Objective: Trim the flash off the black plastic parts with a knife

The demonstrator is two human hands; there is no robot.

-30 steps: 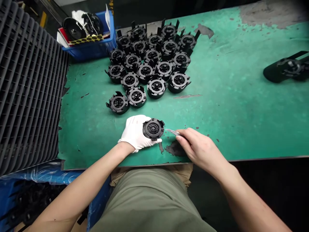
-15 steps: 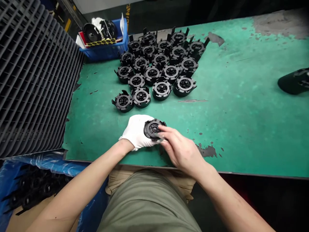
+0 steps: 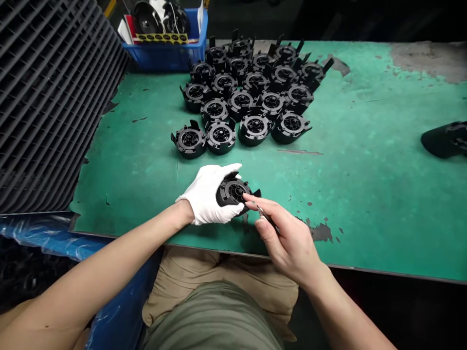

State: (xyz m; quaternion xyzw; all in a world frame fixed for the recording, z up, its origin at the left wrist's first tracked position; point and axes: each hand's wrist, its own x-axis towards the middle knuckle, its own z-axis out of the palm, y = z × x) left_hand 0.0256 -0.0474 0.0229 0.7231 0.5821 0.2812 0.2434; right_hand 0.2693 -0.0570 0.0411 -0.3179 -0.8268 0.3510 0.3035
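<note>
My left hand, in a white glove, is wrapped round a round black plastic part just above the green table. The part's ringed face points up, with tabs standing at its rim. My bare right hand holds a small slim metal tool between thumb and fingers. Its index fingertip rests at the middle of the part's face. Beyond my hands, several similar black parts stand in rows on the table.
Stacked dark grids rise at the left. A blue bin with black parts and papers stands at the back left. A dark cylindrical object lies at the right. Below left is a plastic-lined blue container.
The view has shifted a little. The held part is turned, its tabs showing more, and my gloved thumb and fingers are spread wider round it. The tool now shows more clearly in my right hand.
</note>
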